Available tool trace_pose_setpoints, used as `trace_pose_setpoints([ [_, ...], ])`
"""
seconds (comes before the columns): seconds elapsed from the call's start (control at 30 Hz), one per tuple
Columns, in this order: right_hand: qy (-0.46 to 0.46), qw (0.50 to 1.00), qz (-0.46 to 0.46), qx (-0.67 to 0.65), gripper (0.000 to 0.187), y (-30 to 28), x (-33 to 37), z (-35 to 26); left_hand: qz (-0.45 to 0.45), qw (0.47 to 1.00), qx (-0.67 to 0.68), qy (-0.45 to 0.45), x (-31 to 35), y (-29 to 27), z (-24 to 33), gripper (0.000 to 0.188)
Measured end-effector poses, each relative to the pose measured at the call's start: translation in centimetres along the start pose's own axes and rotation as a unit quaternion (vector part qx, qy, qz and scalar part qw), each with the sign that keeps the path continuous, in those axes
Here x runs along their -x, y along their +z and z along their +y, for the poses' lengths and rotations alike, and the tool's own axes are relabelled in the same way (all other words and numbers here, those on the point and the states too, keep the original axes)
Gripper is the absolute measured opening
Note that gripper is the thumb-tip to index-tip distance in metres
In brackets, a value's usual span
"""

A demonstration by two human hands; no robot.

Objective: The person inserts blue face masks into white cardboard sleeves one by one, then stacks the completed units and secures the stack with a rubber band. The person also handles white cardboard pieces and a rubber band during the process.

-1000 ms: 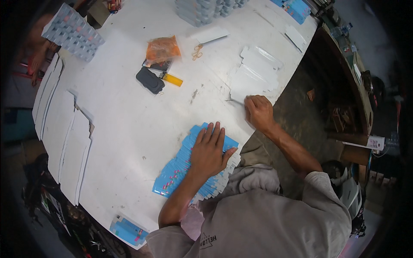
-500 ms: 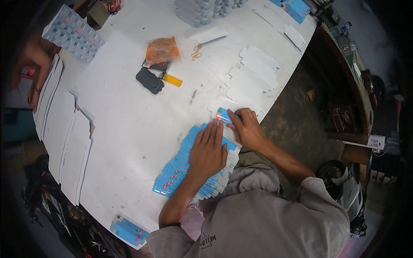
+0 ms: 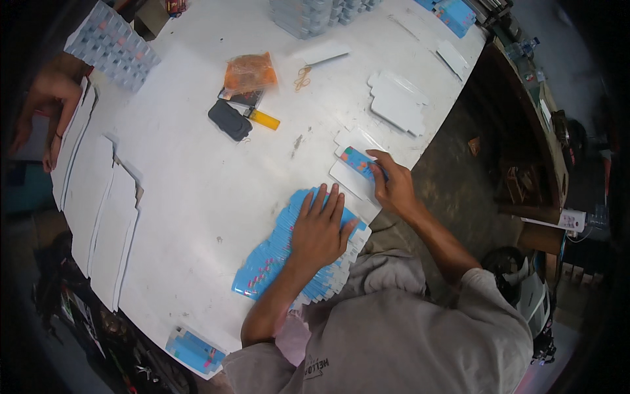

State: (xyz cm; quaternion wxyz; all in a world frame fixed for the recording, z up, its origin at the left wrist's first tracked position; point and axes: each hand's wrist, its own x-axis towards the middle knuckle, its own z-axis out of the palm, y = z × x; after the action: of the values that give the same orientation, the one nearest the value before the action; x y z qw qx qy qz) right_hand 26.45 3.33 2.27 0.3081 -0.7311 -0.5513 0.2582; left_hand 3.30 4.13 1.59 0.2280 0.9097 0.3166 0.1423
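My left hand (image 3: 321, 230) lies flat, fingers stretched out, on a fanned-out pile of blue printed carton blanks (image 3: 266, 256) with white tabs. Just beyond it to the right, my right hand (image 3: 396, 187) is closed on the end of a carton blank (image 3: 352, 178). White shows on most of that blank, and a blue panel with a coloured pattern lies across it under my fingers. Part of this panel is hidden by the hand.
White flat blanks (image 3: 398, 105) lie farther off near the right table edge. A dark case (image 3: 229, 121), a yellow lighter (image 3: 264, 119), an orange bag (image 3: 251, 73) and scissors (image 3: 302, 78) sit mid-table. Large white sheets (image 3: 108, 217) line the left, near another person's arm (image 3: 60, 98).
My right hand has moved away from the left hand, up and to the right, with the blank's blue panel now more exposed. My left hand stays on the pile with its fingers more spread.
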Motion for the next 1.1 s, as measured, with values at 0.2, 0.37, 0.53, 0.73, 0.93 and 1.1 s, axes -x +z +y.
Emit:
trace_pose_setpoints([
  [0.2,-0.233,0.946,0.031,0.223,0.047,2.1,1.2,1.0,0.02,0.998,0.006,-0.053,0.1,0.3,0.7,0.053],
  [0.37,-0.218,0.943,-0.002,0.251,0.044,2.4,1.6,0.0,0.049,0.998,-0.008,-0.035,0.2,0.1,0.8,0.055],
  [0.53,-0.102,0.992,-0.06,-0.042,0.023,2.2,2.6,-1.9,-0.005,0.999,0.013,-0.034,0.3,0.6,0.3,0.069],
  [0.73,-0.007,0.996,-0.091,0.013,0.015,0.7,1.9,-3.7,0.045,0.996,0.023,-0.071,0.1,0.2,1.3,0.074],
  [0.93,0.085,0.981,-0.177,-0.011,0.022,1.1,3.1,-4.4,-0.013,0.999,-0.048,-0.017,0.3,-0.2,0.6,0.071],
  [1.1,-0.14,0.983,0.001,0.115,0.045,2.6,4.7,-1.4,-0.001,1.0,-0.024,-0.013,0.2,-0.3,0.5,0.064],
])
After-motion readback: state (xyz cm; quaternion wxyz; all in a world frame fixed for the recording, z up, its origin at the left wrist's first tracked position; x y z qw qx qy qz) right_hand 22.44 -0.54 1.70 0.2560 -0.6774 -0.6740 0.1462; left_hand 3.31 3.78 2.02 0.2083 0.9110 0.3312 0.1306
